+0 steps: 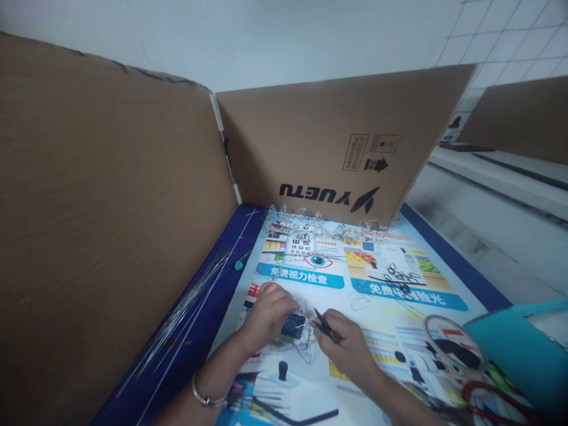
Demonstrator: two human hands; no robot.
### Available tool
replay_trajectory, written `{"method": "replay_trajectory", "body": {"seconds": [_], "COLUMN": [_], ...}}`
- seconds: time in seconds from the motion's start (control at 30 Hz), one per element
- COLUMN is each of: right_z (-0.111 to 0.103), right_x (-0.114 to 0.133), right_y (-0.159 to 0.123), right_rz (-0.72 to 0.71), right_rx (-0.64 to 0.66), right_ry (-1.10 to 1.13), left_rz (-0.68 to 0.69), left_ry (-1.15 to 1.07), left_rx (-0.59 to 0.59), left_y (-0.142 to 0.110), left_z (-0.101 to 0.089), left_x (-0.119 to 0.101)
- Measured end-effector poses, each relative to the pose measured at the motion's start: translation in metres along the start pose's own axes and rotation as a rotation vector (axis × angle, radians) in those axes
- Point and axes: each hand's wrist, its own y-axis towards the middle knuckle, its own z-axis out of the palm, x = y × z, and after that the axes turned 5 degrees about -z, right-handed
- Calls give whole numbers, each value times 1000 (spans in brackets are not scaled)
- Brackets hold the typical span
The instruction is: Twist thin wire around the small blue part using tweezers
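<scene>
My left hand (269, 312) is curled over a small dark blue piece (293, 325) and holds it against the printed mat (394, 307). Thin clear wire loops lie under and around that piece. My right hand (346, 348) pinches dark tweezers (321, 321) whose tips point at the blue piece. A silver bangle (202, 395) sits on my left wrist. Both hands work close together near the mat's front middle.
Cardboard walls stand at the left (106, 225) and the back (337, 148). Thin wires (186, 307) and a green bead (238, 265) lie on the blue strip at left. Small black rings (402, 277), clear pieces along the back wall, a teal tray (523, 349) at right.
</scene>
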Motion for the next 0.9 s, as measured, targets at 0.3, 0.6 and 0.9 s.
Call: {"method": "replay_trajectory", "body": {"seconds": [0.3, 0.6, 0.9], "right_z": [0, 1, -1], "right_x": [1, 0, -3], "right_y": [2, 2, 4], "right_rz": [10, 29, 55], "right_rx": [-3, 20, 57], "right_ry": [20, 23, -16], "left_rz": [-19, -20, -17], "left_ry": [-119, -83, -8], "left_rx": [93, 50, 120], "left_y": [5, 3, 3], "left_z": [-5, -3, -2], "left_x": [-4, -8, -9]}}
